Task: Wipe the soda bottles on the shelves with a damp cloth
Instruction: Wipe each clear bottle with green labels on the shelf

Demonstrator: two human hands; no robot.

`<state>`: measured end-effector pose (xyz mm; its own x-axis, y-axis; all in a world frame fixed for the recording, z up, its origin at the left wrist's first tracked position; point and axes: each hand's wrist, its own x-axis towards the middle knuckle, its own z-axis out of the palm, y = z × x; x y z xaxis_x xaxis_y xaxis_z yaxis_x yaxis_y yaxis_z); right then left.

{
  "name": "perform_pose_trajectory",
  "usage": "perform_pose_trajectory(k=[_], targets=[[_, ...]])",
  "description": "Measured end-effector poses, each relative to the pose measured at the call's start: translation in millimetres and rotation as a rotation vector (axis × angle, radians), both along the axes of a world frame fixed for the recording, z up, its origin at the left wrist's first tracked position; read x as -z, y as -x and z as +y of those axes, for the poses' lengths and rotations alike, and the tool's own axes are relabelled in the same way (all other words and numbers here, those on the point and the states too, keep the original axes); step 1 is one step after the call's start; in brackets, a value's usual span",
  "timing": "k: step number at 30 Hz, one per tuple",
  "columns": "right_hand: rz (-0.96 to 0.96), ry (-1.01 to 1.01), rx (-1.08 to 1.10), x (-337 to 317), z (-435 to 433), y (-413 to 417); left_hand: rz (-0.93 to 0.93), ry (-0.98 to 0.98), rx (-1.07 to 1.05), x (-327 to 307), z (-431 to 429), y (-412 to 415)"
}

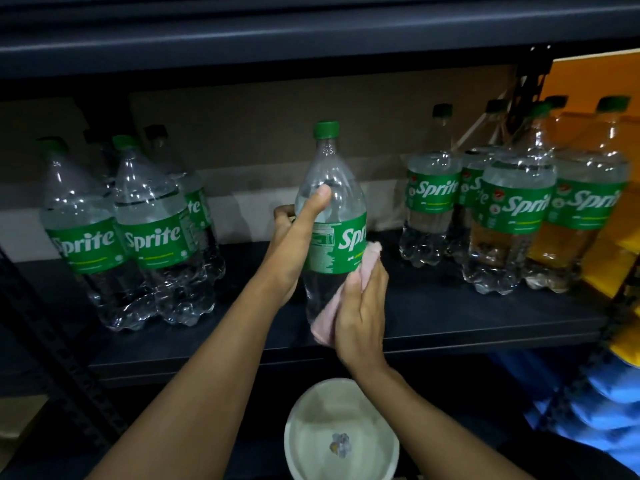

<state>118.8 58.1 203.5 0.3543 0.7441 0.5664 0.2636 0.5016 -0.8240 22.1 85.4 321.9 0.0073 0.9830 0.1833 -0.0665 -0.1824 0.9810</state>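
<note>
A clear Sprite bottle (337, 244) with a green cap and green label is held upright in front of the dark shelf (450, 317). My left hand (294, 237) grips its left side, thumb up on the shoulder. Against the bottle's lower right side my right hand (363, 313) presses a pale pink cloth (325, 323). On the shelf, a group of Sprite bottles (138, 233) stands at the left. Another group (512, 209) stands at the right.
A white bowl (341, 434) with a small flower mark sits below the shelf, between my forearms. Yellow packs (616, 237) lie at the far right, blue packs (595, 403) under them. The upper shelf's edge (277, 43) hangs overhead. A perforated upright (52, 323) runs at the left.
</note>
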Motion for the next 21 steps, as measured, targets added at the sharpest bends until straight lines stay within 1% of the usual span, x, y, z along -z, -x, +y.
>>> perform_pose_trajectory(k=[2, 4, 8, 9, 11, 13, 15, 18, 21], targets=[[0.031, -0.008, 0.001, -32, 7, -3, 0.002, -0.006, 0.035, 1, 5, 2], [0.016, -0.02, -0.004, -72, 13, -7, -0.01, -0.021, 0.077, 1, 3, 4], [-0.161, 0.016, -0.065, -145, 24, -16, 0.018, -0.042, 0.122, -5, 1, 6], [-0.184, 0.024, -0.074, -157, 25, -18, 0.025, -0.035, 0.127, -7, 0, 6], [-0.159, 0.042, -0.083, -169, 28, -17, 0.026, -0.032, 0.125, -9, 0, 4], [-0.121, 0.041, -0.054, -163, 30, -13, 0.024, -0.037, 0.131, -6, -1, 2], [-0.127, -0.052, 0.039, -144, 28, -7, 0.027, -0.034, 0.121, -2, -1, -1], [-0.2, -0.226, 0.156, -96, 22, 1, 0.039, -0.031, 0.112, 3, 2, -2], [-0.179, -0.227, 0.16, -42, 14, 4, -0.016, -0.026, 0.139, 4, 0, -2]])
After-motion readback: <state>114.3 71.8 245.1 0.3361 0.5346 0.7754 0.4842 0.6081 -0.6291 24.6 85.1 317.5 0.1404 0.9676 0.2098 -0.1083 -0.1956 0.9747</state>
